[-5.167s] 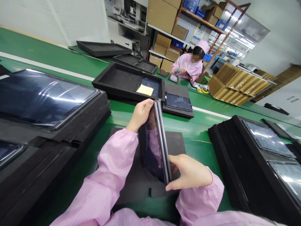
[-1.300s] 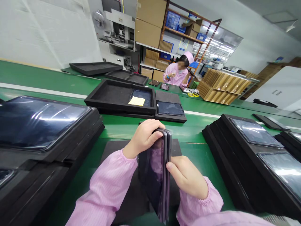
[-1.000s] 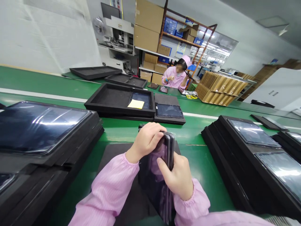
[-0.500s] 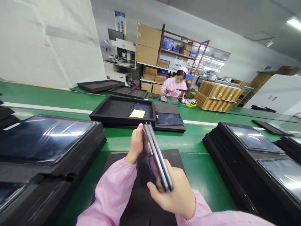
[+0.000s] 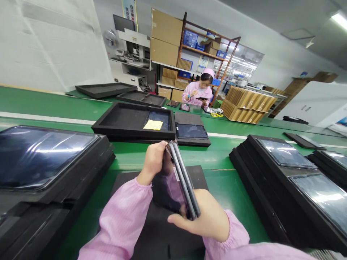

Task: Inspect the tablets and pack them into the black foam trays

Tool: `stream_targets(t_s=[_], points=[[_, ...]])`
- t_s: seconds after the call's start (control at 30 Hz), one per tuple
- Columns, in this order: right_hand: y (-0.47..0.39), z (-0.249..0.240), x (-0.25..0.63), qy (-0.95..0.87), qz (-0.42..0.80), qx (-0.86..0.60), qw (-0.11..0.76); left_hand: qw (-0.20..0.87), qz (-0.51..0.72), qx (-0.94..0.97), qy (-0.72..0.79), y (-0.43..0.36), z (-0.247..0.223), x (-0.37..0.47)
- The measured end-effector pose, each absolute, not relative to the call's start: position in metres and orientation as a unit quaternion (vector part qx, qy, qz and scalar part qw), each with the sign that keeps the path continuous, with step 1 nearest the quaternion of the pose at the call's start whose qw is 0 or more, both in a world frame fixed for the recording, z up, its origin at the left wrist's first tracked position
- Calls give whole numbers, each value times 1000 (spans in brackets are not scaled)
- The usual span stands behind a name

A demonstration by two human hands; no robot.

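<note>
Two tablets (image 5: 173,184) stand on edge, pressed together and tilted, between my hands. My left hand (image 5: 154,160) is closed on their far end, thumb at the top corner. Around their near end wraps my right hand (image 5: 206,213), with its thumb on the dark glossy screen side and the fingers hidden behind. A small white label shows on the near screen's edge. Under the tablets a black foam board (image 5: 162,231) lies on the green bench. Just beyond is a black foam tray (image 5: 121,122) holding a tablet with a yellow sticky note (image 5: 153,125).
Stacked foam trays with tablets rise at left (image 5: 46,159) and right (image 5: 287,155). Another tablet (image 5: 192,131) lies on foam beside the far tray. Across the bench a co-worker (image 5: 200,90) in pink handles a dark device, near cardboard dividers (image 5: 248,104).
The tablets have turned slightly, so more of the near screen faces me. Both hands keep their hold. The view has shifted a little, and the co-worker's hand has moved up.
</note>
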State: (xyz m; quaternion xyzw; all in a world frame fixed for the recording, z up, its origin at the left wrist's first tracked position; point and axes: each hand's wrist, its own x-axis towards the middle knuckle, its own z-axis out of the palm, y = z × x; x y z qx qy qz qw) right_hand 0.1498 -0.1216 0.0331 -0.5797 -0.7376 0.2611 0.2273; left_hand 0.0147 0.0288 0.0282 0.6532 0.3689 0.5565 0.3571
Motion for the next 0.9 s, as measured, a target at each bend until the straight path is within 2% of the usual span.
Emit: stream_targets(t_s=[0.9], points=[[-110,31,179,-751,317,-537,217,298,535,683,399,29,23,20]])
